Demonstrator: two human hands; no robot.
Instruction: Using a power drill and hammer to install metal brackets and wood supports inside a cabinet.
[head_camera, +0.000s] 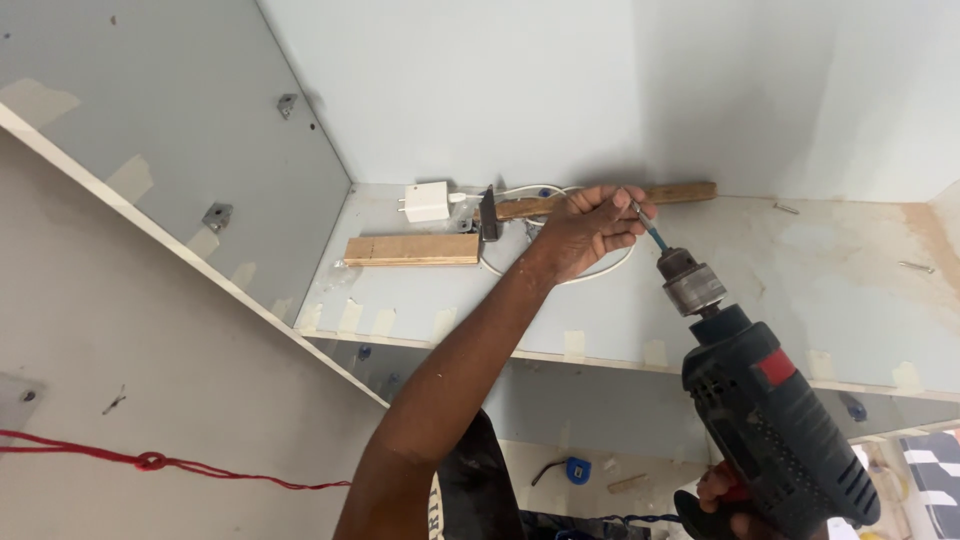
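Pale cabinet shelf (760, 270) carrying hammer (560, 203), wood block (412, 249), white charger (427, 201), left hand (590, 228) raised, grip pinching drill bit (650, 234), right hand (730, 497) clasping power drill (765, 410) below.

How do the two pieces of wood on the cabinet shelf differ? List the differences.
The flat wood block is pale, broad and short; the hammer handle is darker, narrow and long. The block lies alone on the shelf, while the handle joins a dark hammer head and is partly hidden behind the left hand. The block sits nearer the shelf's front edge; the handle lies against the back wall. Both lie flat, roughly parallel.
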